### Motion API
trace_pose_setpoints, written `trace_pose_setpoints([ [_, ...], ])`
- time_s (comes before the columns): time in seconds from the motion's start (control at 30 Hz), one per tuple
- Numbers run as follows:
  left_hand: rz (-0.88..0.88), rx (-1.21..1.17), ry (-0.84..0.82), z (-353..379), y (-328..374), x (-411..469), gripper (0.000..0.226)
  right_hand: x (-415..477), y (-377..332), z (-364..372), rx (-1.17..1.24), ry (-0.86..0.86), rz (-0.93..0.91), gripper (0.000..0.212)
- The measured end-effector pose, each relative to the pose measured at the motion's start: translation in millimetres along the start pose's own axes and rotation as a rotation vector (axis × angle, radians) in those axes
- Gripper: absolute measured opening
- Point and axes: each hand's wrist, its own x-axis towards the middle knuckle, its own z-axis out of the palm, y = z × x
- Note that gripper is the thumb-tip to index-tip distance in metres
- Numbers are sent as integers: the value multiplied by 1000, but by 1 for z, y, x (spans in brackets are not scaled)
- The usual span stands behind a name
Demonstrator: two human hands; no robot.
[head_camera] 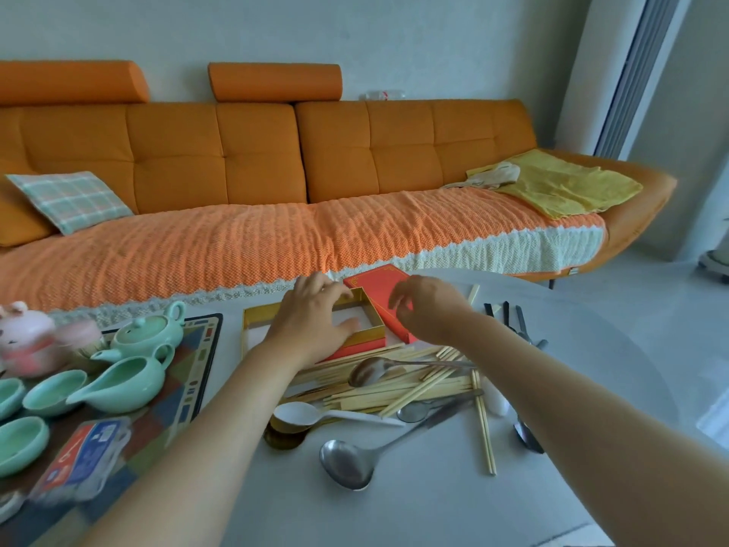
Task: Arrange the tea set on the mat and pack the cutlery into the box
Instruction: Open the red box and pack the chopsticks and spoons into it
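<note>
An open red and gold box (252,321) lies at the table's far middle, its red lid (376,288) resting beside it on the right. My left hand (311,321) lies over the box with spread fingers, touching its gold rim. My right hand (424,305) hovers over the lid, fingers curled and empty. In front of the box is a pile of wooden chopsticks (398,384), metal spoons (374,369), a white plastic spoon (303,413) and a steel ladle (347,463). A mint teapot (150,329), pitcher (126,382) and cups (53,390) stand on the patterned mat (197,373) at left.
A pink rabbit jar (25,337) stands behind the cups. A plastic packet (83,457) lies on the mat's near part. Dark-handled cutlery (520,321) lies at the right of the round white table (453,507). An orange sofa (276,171) runs along the far side.
</note>
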Motion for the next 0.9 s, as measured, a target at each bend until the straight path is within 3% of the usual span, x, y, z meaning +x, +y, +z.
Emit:
trace_pose_setpoints([
  [0.1, 47, -97, -30, -11, 24, -13, 15, -27, -15, -1, -18, -191, -39, 28],
  [0.17, 47, -92, -97, -13, 36, -25, 10, -41, -18, 5, -88, -274, -59, 27],
  [0.47, -25, -112, -125, -17, 32, -72, 32, -33, -27, 17, -169, -349, -80, 31],
  [0.7, -211, -143, -122, -16, 2, -110, 42, -25, -57, 30, 2, -359, -171, 23],
  [0.9, -185, -150, -131, -22, -12, -132, 53, -34, -92, 37, -32, -365, -273, 19],
])
